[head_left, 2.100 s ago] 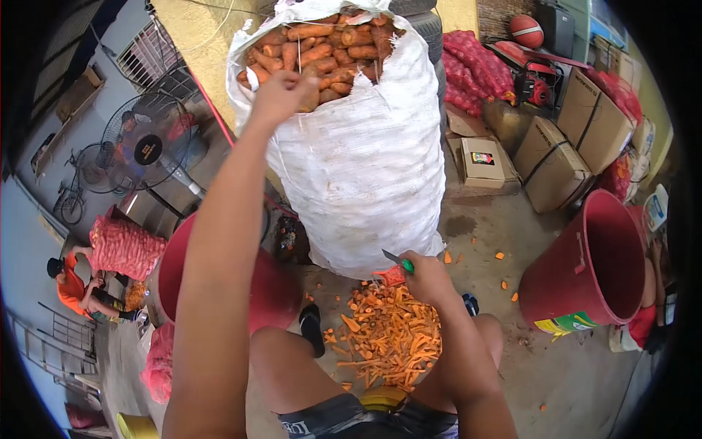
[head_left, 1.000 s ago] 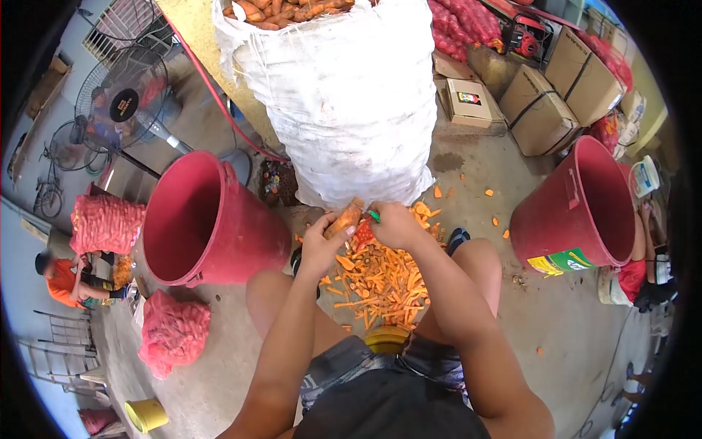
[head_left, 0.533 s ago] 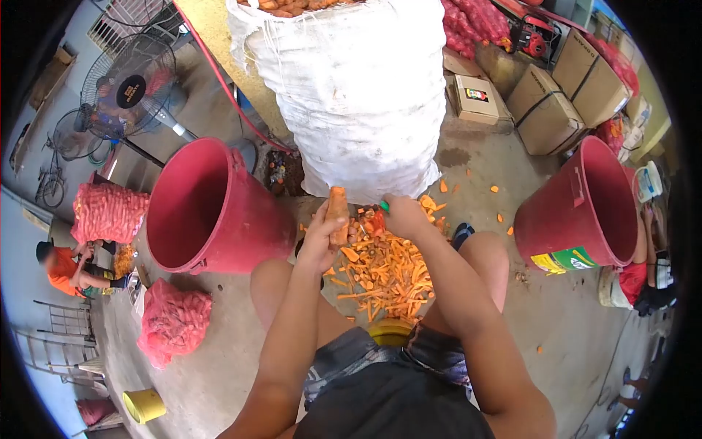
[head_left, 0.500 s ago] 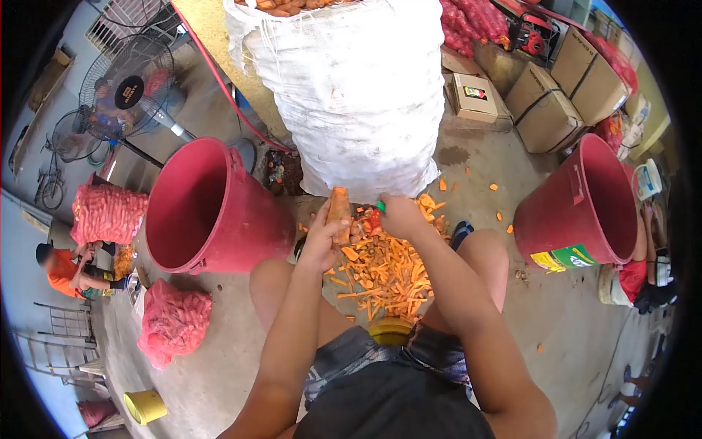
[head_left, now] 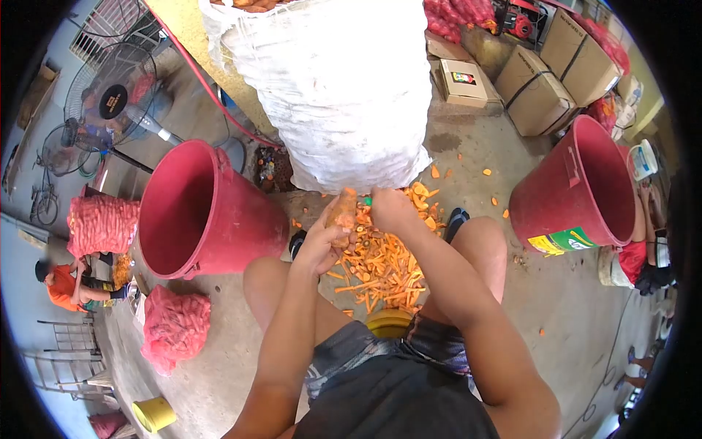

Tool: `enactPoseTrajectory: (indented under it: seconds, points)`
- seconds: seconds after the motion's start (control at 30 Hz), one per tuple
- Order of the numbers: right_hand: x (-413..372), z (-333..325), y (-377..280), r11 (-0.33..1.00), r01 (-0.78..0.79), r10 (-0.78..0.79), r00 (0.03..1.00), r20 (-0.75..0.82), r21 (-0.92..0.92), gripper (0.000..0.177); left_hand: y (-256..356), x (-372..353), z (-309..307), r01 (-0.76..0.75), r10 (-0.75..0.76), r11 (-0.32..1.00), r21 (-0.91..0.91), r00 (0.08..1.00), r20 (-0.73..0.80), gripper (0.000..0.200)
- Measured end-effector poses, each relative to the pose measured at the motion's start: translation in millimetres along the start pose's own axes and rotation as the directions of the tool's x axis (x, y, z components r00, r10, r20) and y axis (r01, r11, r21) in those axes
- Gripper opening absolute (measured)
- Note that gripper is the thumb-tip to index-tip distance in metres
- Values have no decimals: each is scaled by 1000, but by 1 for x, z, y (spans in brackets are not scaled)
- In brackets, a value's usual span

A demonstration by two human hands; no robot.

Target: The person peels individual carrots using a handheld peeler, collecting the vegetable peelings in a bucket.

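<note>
On my feed the left hand [head_left: 320, 247] is up in front of the knees with its fingers wrapped tight around a carrot [head_left: 342, 211]. The carrot stands nearly upright, its top end poking above the fingers, right at the foot of the big white sack [head_left: 344, 95]. The right hand [head_left: 391, 210] sits just beside it, closed into a fist around a green-handled tool [head_left: 368, 200]. I only see the green tip next to the carrot, and the blade is hidden, so I cannot tell whether it touches the skin.

Directly below both hands, between the bare legs, lies a heap of orange peelings [head_left: 384, 263] on the concrete floor [head_left: 556, 307], with loose scraps scattered towards the right.

A red bucket [head_left: 241, 219] tilts on the left, close to the left knee, and a second red bucket [head_left: 545, 201] leans well off to the right. Behind that one I see cardboard boxes [head_left: 530, 77]. Far left there is a standing fan [head_left: 110, 95], a red mesh bag [head_left: 175, 329] on the floor, and another person in an orange top [head_left: 62, 285] crouched at the edge.
</note>
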State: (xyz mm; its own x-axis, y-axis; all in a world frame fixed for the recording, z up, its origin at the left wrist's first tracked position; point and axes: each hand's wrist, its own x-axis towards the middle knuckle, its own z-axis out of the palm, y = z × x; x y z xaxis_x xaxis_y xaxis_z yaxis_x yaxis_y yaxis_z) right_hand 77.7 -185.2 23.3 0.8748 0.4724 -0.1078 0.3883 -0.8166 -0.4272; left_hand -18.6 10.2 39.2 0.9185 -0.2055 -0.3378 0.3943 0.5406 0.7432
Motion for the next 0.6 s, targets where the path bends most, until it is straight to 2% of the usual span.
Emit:
enactPoseTrajectory:
  seconds: [0.03, 0.07, 0.1, 0.13, 0.2, 0.23, 0.3, 0.33, 0.4, 0.47, 0.53, 0.6]
  points:
    - [8, -4, 12, 1000, -3, 3, 1000, -5, 1, 25, 2, -2, 5, 1, -1, 1000, 4, 1000, 5, 93]
    - [18, -10, 25, 997, -74, 79, 979, 190, -34, 25, 3, -7, 9, 19, -19, 1000, 4, 999, 31, 93]
    - [23, -12, 29, 988, -134, 154, 913, 378, -77, 25, 4, -11, 10, 40, -40, 999, 6, 998, 53, 94]
    - [22, -7, 28, 988, -133, 151, 912, 381, -73, 25, 5, -13, 8, 42, -43, 999, 8, 998, 49, 94]
    - [21, -3, 24, 987, -153, 162, 954, 254, -55, 25, 6, -12, 7, 10, -10, 1000, -7, 997, -81, 96]
    - [15, -8, 15, 987, -149, 160, 954, 255, -62, 25, 5, -8, 4, 5, -6, 1000, -13, 997, -82, 96]
    - [0, -12, -6, 998, -42, 36, 989, 141, 39, 25, 0, 0, -2, -15, 23, 998, 65, 992, -124, 97]
    - [-4, -9, -13, 998, -47, 41, 989, 140, 40, 25, -2, 2, -2, -11, 19, 998, 65, 992, -122, 97]
    - [-8, -5, -21, 998, 18, -20, 999, 35, 61, 25, -6, 5, 0, 50, -31, 987, 152, 992, -123, 98]
    - [-2, -8, 2, 1000, -20, 20, 999, 31, -5, 26, -7, -2, 0, 55, -44, 985, 164, 996, -73, 98]
    - [14, -10, 27, 979, -193, 204, 938, 281, -69, 26, -3, -2, 3, 47, -44, 982, 181, 999, -24, 97]
    - [18, -2, 26, 975, -222, 223, 947, 232, -28, 27, -1, -7, 5, -4, 13, 979, 203, 999, -46, 96]
